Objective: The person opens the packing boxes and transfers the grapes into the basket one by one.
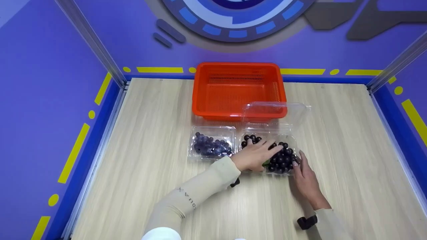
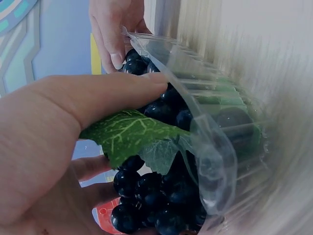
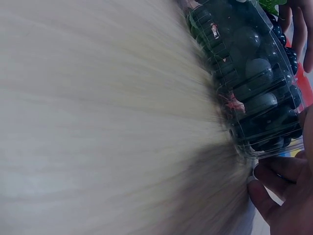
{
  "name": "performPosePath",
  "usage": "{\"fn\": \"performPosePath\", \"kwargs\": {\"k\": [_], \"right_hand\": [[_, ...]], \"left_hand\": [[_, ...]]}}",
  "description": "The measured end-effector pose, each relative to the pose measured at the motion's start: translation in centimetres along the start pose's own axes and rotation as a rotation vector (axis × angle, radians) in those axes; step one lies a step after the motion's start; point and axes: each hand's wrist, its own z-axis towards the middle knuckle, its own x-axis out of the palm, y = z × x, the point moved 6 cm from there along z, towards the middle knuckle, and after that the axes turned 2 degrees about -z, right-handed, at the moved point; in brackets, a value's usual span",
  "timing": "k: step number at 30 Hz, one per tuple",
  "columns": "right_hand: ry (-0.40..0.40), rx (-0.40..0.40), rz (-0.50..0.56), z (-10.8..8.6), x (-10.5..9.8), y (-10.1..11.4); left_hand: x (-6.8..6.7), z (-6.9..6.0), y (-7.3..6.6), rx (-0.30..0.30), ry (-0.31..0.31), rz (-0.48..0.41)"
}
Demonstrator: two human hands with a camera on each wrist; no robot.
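Dark grapes (image 1: 282,161) with a green leaf (image 2: 132,134) fill a clear plastic box (image 3: 254,78) whose transparent lid (image 1: 277,113) stands raised at the back. My left hand (image 1: 257,155) lies over the grapes with fingers spread, its thumb across them above the leaf in the left wrist view. At the box's right end is my right hand (image 1: 307,180), its fingers (image 3: 276,181) against the end wall and its thumb near the grapes. To the left sits a second clear box (image 1: 213,130), with dark grapes (image 1: 211,146) inside.
Behind the boxes stands a red plastic basket (image 1: 197,90), partly overlapped in view by the raised lid. Blue panels (image 1: 66,100) with yellow marks enclose the wooden table (image 1: 153,133) at the back and sides.
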Motion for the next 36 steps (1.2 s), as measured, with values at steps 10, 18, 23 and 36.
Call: {"fn": "performPosePath", "kwargs": {"k": [10,18,23,36], "right_hand": [[0.004,0.002,0.006,0.0,0.0,0.0],[0.008,0.004,0.008,0.2,0.2,0.0],[0.011,0.01,0.002,0.2,0.2,0.0],[0.016,0.015,0.007,0.0,0.2,-0.1]], "left_hand": [[0.8,0.7,-0.1,-0.016,0.051,0.056],[1.4,1.4,0.3,-0.034,0.084,0.059],[1.4,1.6,0.0,-0.059,0.12,0.049],[1.5,2.7,-0.5,-0.156,0.312,0.058]]}}
